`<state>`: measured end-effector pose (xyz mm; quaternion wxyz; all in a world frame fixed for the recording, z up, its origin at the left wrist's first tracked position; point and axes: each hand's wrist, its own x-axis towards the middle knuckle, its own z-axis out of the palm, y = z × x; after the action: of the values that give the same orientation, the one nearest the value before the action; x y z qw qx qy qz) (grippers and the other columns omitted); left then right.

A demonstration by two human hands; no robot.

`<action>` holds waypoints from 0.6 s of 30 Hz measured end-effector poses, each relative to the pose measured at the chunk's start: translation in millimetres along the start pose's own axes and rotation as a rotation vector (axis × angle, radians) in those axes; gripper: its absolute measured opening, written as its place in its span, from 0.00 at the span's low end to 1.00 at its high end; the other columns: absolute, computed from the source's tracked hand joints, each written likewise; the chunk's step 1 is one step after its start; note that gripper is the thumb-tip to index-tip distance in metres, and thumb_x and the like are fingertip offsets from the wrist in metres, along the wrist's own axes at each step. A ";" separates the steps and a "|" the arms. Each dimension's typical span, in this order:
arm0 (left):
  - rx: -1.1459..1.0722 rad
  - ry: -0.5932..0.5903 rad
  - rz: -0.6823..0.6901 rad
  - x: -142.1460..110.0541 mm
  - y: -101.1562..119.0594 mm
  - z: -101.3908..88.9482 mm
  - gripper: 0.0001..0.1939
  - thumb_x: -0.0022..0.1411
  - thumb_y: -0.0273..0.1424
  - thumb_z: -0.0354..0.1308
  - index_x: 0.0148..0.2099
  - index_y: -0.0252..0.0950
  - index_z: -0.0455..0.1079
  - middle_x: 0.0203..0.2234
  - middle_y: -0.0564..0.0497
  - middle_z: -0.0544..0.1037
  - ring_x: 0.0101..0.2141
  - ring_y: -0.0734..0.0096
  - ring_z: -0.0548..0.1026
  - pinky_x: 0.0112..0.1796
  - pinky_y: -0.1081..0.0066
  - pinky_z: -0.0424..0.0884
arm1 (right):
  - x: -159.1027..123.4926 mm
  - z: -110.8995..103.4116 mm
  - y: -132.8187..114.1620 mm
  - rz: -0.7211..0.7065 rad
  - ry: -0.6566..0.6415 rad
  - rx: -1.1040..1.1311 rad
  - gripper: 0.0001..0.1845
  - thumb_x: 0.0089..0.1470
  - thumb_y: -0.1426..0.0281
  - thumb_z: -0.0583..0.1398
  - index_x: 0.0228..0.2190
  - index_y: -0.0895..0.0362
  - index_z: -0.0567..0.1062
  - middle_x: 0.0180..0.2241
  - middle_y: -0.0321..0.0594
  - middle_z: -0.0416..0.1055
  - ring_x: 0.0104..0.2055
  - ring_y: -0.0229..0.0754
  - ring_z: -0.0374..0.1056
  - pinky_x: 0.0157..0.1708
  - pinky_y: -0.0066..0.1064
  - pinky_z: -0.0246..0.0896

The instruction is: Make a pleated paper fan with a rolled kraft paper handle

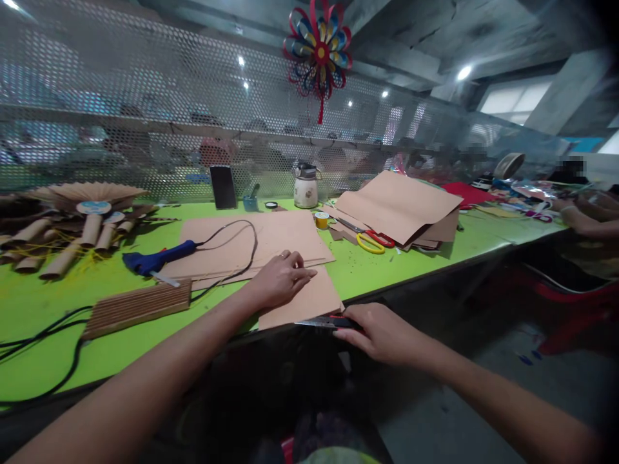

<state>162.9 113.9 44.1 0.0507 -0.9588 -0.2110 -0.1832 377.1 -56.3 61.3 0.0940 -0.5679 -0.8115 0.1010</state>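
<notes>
My left hand [280, 280] lies flat, fingers together, pressing down on a brown paper sheet [312, 303] at the near edge of the green table [58, 303]. My right hand [380, 332] is closed on a red-and-black utility knife [329, 321] with its blade pointing left along the sheet's near edge. A larger stack of brown sheets [271, 238] lies just behind the left hand.
A blue glue gun [155, 261] with a black cord, a pleated brown strip [138, 308], paper rolls [62, 241], scissors [372, 241], a white pot [306, 187], a dark phone [223, 187] and folded brown sheets [401, 206] sit around. Another person's arm [580, 216] rests far right.
</notes>
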 end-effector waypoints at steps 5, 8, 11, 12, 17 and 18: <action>-0.005 0.003 -0.008 0.0 0.0 0.5 0.19 0.72 0.39 0.44 0.54 0.46 0.75 0.40 0.44 0.71 0.39 0.62 0.67 0.43 0.61 0.64 | 5.0 -4.7 -7.5 0.005 -0.012 -0.028 0.18 0.65 0.58 0.55 0.35 0.59 0.75 0.34 0.47 0.78 0.35 0.45 0.73 0.31 0.29 0.51; -0.002 -0.003 -0.003 0.1 0.9 -1.5 0.20 0.72 0.39 0.44 0.54 0.45 0.75 0.39 0.44 0.71 0.39 0.61 0.67 0.42 0.61 0.64 | 10.8 -4.4 -14.8 -0.003 -0.029 -0.046 0.20 0.65 0.57 0.54 0.36 0.60 0.75 0.35 0.50 0.78 0.37 0.48 0.74 0.31 0.30 0.52; 0.000 -0.010 0.003 0.3 2.3 -3.9 0.19 0.72 0.39 0.45 0.53 0.44 0.75 0.39 0.44 0.71 0.40 0.61 0.67 0.43 0.61 0.64 | 8.0 -1.8 -16.2 0.005 -0.037 -0.046 0.20 0.65 0.56 0.54 0.36 0.60 0.75 0.35 0.49 0.78 0.37 0.49 0.74 0.31 0.30 0.52; -0.001 -0.011 0.003 0.4 2.5 -4.2 0.19 0.72 0.39 0.45 0.53 0.44 0.75 0.39 0.44 0.71 0.40 0.61 0.67 0.43 0.61 0.64 | 6.1 -0.8 -15.7 0.009 -0.035 -0.042 0.20 0.65 0.56 0.54 0.36 0.60 0.75 0.35 0.49 0.78 0.36 0.49 0.74 0.30 0.30 0.52; -0.009 -0.011 -0.007 0.5 1.9 -2.8 0.19 0.72 0.38 0.45 0.54 0.44 0.75 0.39 0.44 0.71 0.40 0.61 0.67 0.43 0.61 0.64 | 7.7 3.5 -19.4 0.013 -0.015 -0.051 0.21 0.65 0.56 0.54 0.36 0.60 0.75 0.35 0.49 0.78 0.36 0.48 0.74 0.30 0.30 0.52; -0.009 -0.012 -0.006 0.4 1.8 -2.5 0.19 0.72 0.38 0.45 0.54 0.44 0.75 0.39 0.44 0.71 0.40 0.61 0.67 0.43 0.61 0.64 | 10.2 4.8 -21.8 0.005 -0.015 -0.055 0.21 0.65 0.55 0.54 0.36 0.60 0.75 0.35 0.49 0.78 0.36 0.48 0.74 0.30 0.31 0.51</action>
<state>163.1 112.0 46.5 0.0445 -0.9595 -0.2136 -0.1785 352.7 -54.2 62.9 0.0720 -0.5715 -0.8132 0.0833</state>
